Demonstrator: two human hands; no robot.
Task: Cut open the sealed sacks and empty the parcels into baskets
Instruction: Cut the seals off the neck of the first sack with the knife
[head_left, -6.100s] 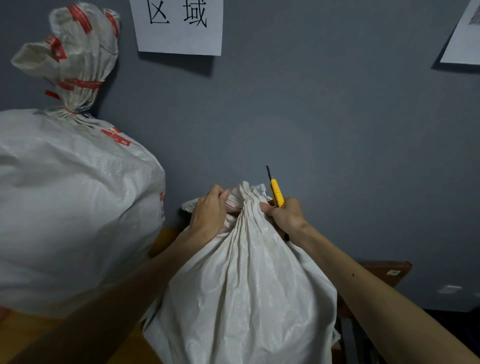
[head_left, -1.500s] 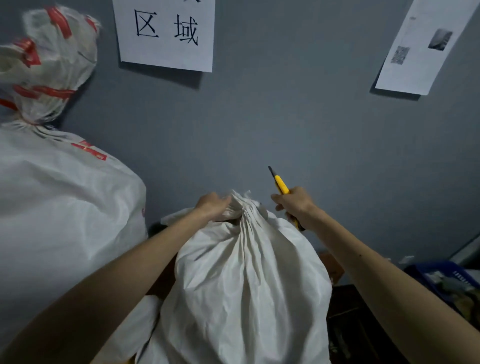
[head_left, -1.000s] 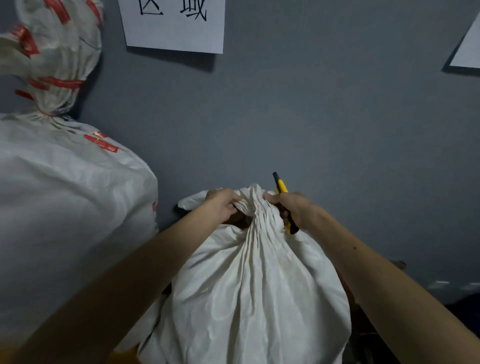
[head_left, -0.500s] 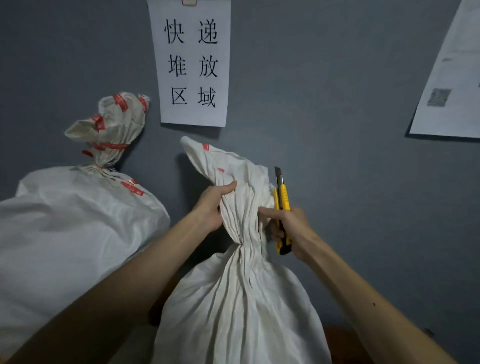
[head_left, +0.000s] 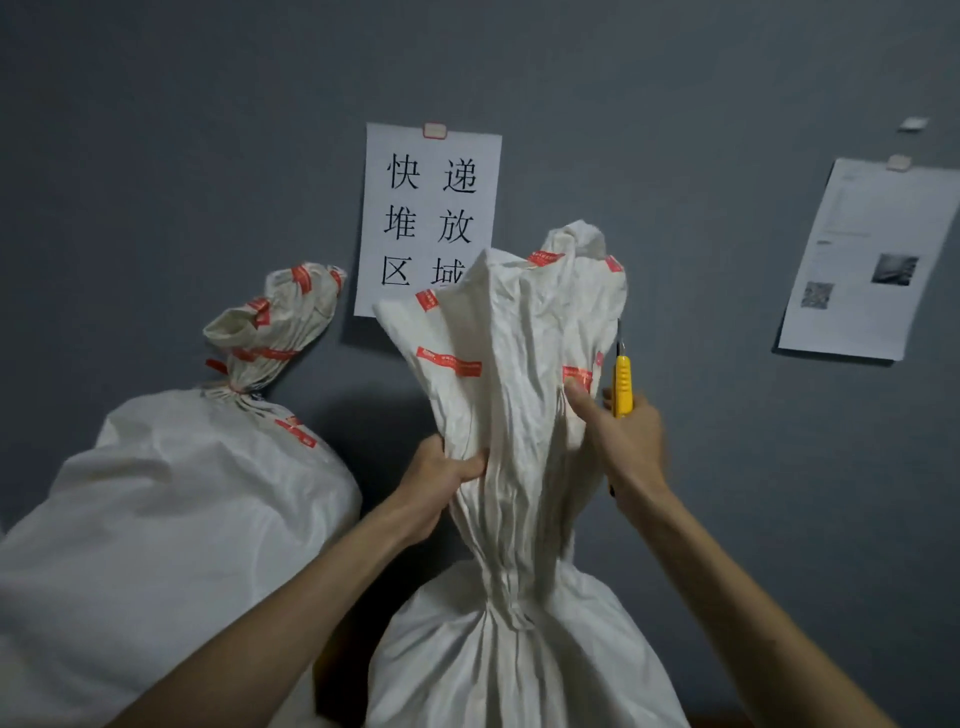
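A white woven sack stands in front of me, its long neck pulled up and spread, with red printed strips on it. My left hand grips the neck's left side. My right hand holds a yellow utility knife, blade up, while its thumb presses the neck's right side. A second, larger white sack stands at the left, its neck tied with red tape.
A grey wall is close behind both sacks. On it hang a white sheet with black characters and another printed sheet at the right. No basket is in view.
The sack's neck has been pulled higher and spread wider. Both hands have moved along it, still on either side. My view has tilted up, showing more of the wall.
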